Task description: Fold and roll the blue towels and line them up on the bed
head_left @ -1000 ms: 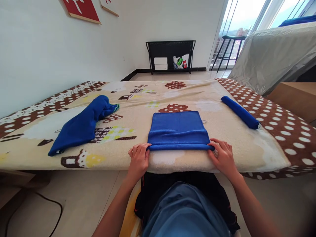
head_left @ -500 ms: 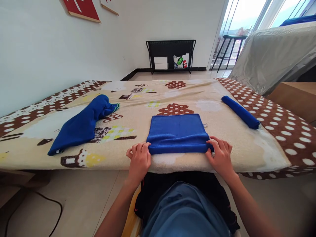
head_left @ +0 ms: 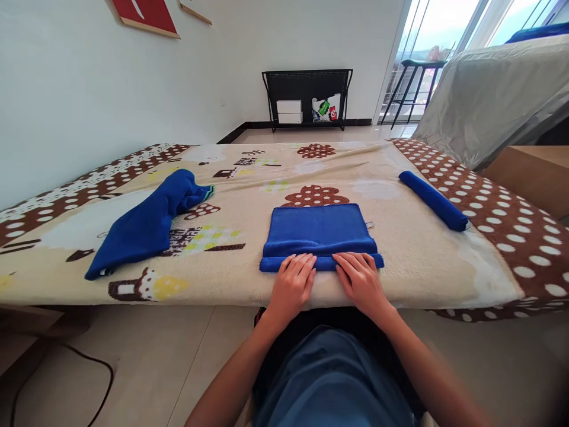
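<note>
Both hands have moved inward from the outer ends of the rolled edge and now sit side by side at its middle. Left hand (head_left: 292, 284) lies flat, fingers spread and extended, palm down on the near rolled edge of the folded blue towel (head_left: 320, 232); right hand (head_left: 361, 281) likewise, open, fingers pressing the roll, nothing clasped. Towel lies at the near middle of the patterned blanket (head_left: 413, 249), roll slightly thicker than before. Crumpled blue towel (head_left: 146, 222) at left; rolled blue towel (head_left: 433, 200) at far right, well apart.
</note>
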